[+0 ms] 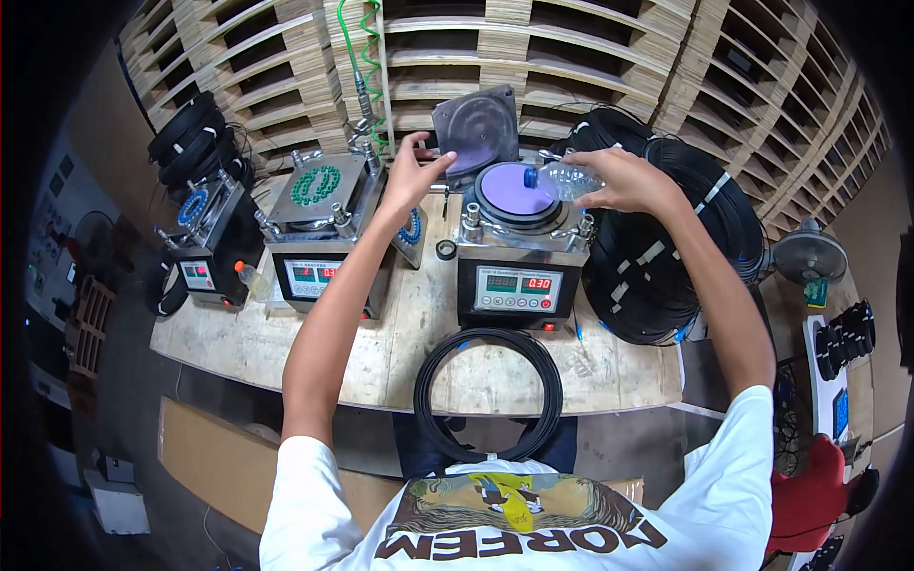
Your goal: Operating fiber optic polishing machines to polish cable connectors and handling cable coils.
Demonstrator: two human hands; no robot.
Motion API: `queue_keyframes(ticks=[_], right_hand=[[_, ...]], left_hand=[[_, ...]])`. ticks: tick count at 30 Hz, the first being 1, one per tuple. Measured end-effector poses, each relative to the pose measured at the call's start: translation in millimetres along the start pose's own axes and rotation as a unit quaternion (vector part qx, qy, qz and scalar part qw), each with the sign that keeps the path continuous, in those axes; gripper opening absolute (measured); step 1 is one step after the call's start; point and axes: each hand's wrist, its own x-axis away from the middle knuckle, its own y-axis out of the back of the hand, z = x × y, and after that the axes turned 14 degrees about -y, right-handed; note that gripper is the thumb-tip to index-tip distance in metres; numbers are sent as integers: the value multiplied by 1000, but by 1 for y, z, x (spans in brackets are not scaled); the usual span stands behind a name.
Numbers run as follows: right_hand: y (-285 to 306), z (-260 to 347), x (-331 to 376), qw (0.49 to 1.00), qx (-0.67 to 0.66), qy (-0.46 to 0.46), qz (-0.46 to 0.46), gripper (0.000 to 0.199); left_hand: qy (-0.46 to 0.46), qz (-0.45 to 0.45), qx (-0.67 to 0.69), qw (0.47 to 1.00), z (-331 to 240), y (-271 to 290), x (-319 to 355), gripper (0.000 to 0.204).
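Surface (381,371) is pale wood, stacked pallets (533,43) right behind it. Far L there's black coils (190,133), then a small machine (226,238) w/ a blue ring on top, then an orange-capped bottle (255,283) just beside the mid machine (314,247), which has green pcs in rings on its plate. Green hose (347,33) hangs behind. My L hand (411,179) is up near the raised plate (476,124), fingers apart, no grip on anything I can see; can't tell if they touch the plate. Next, the R machine (519,252) w/ its round purple pad (498,188). My R hand (633,181) has its fingers wrapped on a clear bottle (571,181), tipped nearly flat over the pad's R side, blue cap pointing L. Big cable coils (633,319) stand R of that, then a round metal fixture (809,257). Edges: bare wood runs along the front L, w/ brown board (248,466) below. Narrow gap btw mid & R machines, my L forearm slanting across nearby. Black cable ring (424,390) overhangs the front edge by my lap. R end's tight: coils fill most of it, my R forearm passing over them.
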Motion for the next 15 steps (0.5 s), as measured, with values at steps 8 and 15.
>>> queue_keyframes(ticks=[8, 15], right_hand=[[9, 35, -16, 973, 226, -6, 39, 59], [1, 38, -24, 971, 238, 20, 26, 57]], left_hand=[[-37, 130, -8, 991, 45, -18, -18, 27], [-14, 130, 1, 991, 35, -14, -14, 28]])
